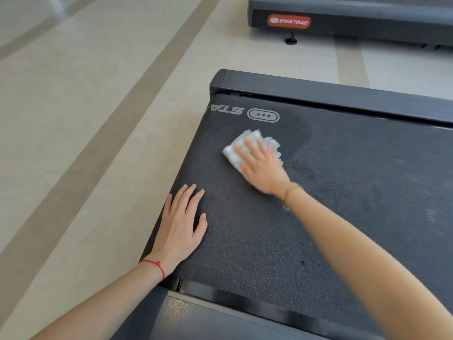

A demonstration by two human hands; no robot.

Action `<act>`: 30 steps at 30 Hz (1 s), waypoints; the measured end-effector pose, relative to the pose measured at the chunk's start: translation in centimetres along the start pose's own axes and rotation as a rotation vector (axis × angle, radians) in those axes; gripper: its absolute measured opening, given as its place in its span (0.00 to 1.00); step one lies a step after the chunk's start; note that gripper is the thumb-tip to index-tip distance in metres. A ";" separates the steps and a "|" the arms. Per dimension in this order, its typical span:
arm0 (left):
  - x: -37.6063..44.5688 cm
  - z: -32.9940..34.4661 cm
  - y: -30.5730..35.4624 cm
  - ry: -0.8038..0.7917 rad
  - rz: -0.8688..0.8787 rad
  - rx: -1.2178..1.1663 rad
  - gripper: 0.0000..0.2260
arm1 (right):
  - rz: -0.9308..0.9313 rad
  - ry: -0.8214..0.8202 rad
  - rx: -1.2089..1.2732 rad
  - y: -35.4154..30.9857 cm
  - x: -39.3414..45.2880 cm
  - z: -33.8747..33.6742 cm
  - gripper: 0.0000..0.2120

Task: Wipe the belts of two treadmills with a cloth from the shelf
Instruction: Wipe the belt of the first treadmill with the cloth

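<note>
A dark, textured treadmill belt (331, 197) fills the middle and right of the head view, with a grey logo near its far end. A white folded cloth (239, 147) lies on the belt near that logo. My right hand (262, 165) presses flat on the cloth with straight fingers; the hand is blurred. My left hand (182, 224) rests flat on the belt near its left edge, fingers spread, holding nothing. A second treadmill (355, 18) with a red brand badge stands at the top right.
The belt has a dark side rail (343, 94) beyond it and another rail (245, 305) on my near side. Pale floor with darker stripes (85, 119) lies to the left. The second treadmill's small levelling foot (291, 40) stands on the floor.
</note>
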State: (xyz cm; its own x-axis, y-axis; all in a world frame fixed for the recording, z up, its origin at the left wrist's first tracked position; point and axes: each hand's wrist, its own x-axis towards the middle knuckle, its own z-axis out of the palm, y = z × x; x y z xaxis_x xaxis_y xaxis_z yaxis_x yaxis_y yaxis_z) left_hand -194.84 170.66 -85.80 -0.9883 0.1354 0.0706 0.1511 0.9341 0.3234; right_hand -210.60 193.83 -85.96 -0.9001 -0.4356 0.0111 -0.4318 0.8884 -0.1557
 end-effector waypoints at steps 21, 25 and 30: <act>0.1 -0.2 0.2 0.048 0.003 -0.061 0.25 | 0.037 -0.058 0.054 -2.0 -1.4 -0.4 0.24; 0.0 -0.1 0.2 0.048 0.004 -0.055 0.26 | -0.144 -0.103 0.086 -5.0 -8.8 0.1 0.25; -0.1 0.1 0.0 0.051 0.019 -0.051 0.24 | -0.332 -0.156 0.115 -7.1 -17.8 0.5 0.24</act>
State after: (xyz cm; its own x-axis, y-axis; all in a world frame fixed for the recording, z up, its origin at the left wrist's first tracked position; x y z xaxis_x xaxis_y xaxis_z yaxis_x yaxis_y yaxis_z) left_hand -194.73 170.67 -85.86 -0.9829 0.1351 0.1249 0.1725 0.9133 0.3689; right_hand -191.47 195.17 -85.51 -0.6887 -0.7217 -0.0696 -0.6813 0.6769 -0.2786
